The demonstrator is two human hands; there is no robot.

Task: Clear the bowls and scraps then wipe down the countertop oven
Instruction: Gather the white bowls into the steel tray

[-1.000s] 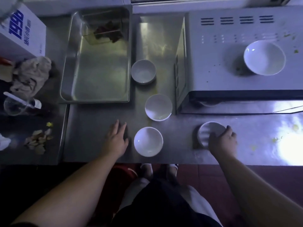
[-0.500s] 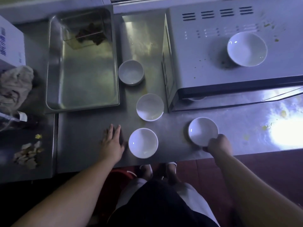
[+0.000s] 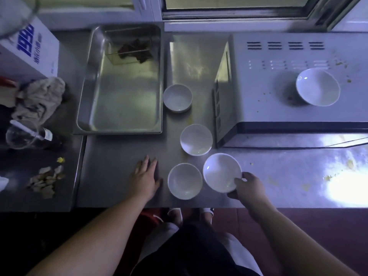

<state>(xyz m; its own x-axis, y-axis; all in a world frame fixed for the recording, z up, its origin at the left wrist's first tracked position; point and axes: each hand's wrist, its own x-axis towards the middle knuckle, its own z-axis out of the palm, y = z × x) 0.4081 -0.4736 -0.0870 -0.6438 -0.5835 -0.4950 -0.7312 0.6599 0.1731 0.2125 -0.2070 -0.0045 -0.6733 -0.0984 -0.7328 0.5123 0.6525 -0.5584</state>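
The right hand (image 3: 246, 188), pinching the rim of a white bowl (image 3: 222, 172), has carried it leftward to just beside the nearest bowl (image 3: 185, 181) on the worktop (image 3: 111, 176), likely for stacking, while the left hand (image 3: 145, 179) still rests flat, fingers straight.
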